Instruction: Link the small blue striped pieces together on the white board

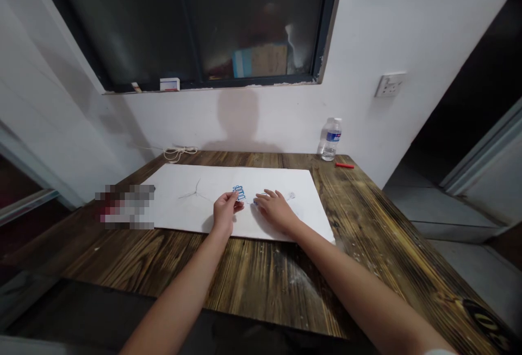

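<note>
1 blue slotted piece (pixel 240 192) pinched in left fingers (pixel 230 198); right fingers (pixel 269 195) loosely spread over white board (pixel 261 176), contact unclear.

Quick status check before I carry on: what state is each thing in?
Left hand: pinching the blue piece
Right hand: palm down, fingers bent; grip unclear
White board: flat on the table
Thin strand: bent, lying on the board
Bottle: upright, capped
Red stick: lying down
Cord: bundled
Wall socket: nothing plugged in
</note>
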`<state>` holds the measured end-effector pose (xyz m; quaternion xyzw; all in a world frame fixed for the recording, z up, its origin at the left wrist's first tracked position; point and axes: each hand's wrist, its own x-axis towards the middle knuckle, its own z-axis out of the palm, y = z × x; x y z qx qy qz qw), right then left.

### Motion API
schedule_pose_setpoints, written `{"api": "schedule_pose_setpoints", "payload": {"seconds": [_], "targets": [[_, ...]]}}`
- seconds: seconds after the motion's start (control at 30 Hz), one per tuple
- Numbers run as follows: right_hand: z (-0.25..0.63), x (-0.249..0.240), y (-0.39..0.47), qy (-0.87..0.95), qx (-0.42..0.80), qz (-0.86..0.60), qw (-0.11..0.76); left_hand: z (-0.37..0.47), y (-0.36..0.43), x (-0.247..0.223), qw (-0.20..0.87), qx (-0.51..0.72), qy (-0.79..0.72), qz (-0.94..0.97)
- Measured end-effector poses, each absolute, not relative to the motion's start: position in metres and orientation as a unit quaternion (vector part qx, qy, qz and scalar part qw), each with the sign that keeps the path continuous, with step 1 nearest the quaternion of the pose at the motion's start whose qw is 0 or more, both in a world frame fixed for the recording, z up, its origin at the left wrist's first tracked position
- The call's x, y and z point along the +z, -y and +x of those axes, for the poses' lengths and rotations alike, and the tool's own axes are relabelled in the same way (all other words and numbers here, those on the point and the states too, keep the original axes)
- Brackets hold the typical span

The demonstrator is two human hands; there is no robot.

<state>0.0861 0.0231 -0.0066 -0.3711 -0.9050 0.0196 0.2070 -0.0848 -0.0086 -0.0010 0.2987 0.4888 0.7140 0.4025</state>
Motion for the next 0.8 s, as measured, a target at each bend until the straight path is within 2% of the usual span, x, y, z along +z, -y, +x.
{"api": "schedule_pose_setpoints", "payload": {"seconds": [0.13,0.53,0.8], "targets": [[0.085,-0.009,-0.02,0.921,0.012,-0.356,0.159,-0.084,0.009,-0.002,0.404,0.708,-0.492,0.305],[0.093,0.004,-0.029,0.92,0.038,-0.348,0.178,-0.084,0.01,0.001,0.404,0.702,-0.505,0.298],[0.096,-0.002,-0.033,0.924,0.027,-0.351,0.146,-0.083,0.01,0.001,0.407,0.7,-0.503,0.303]]}}
